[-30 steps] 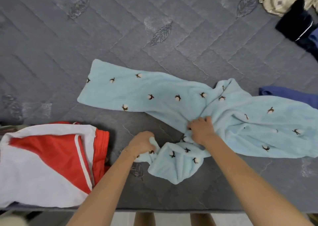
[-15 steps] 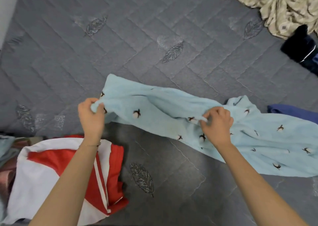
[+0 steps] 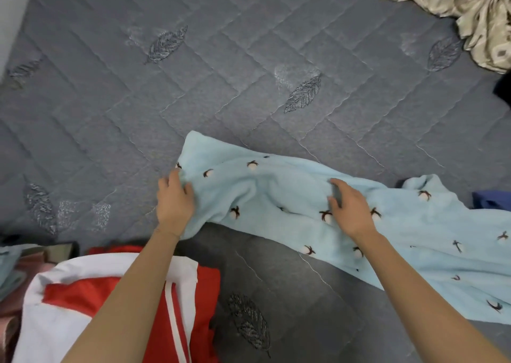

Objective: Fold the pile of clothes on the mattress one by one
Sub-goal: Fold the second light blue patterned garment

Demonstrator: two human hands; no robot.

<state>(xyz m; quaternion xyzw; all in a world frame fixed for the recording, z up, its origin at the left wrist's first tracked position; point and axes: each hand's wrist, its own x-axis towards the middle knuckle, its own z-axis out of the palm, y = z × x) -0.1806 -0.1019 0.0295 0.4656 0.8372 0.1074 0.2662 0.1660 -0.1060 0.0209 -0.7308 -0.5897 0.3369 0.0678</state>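
Observation:
A light blue fleece garment [image 3: 276, 191] with small cotton-flower prints lies stretched across the grey quilted mattress [image 3: 193, 91], running from the middle to the right edge. My left hand [image 3: 174, 199] grips its left end, fingers curled into the fabric. My right hand [image 3: 351, 207] rests on the garment's middle with fingers spread, pressing on the cloth and holding nothing. The garment's right part is rumpled and runs out of view.
A folded red and white garment [image 3: 83, 307] lies at the near left, under my left forearm. Crumpled beige cloth [image 3: 470, 8] sits at the far right corner, with a dark item [image 3: 503, 89] and a blue cloth [image 3: 489, 199] at the right edge.
Both hands lifted the near bunched part of the blue garment, carried it away from me and spread it. My right hand let go and now lies open on the cloth.

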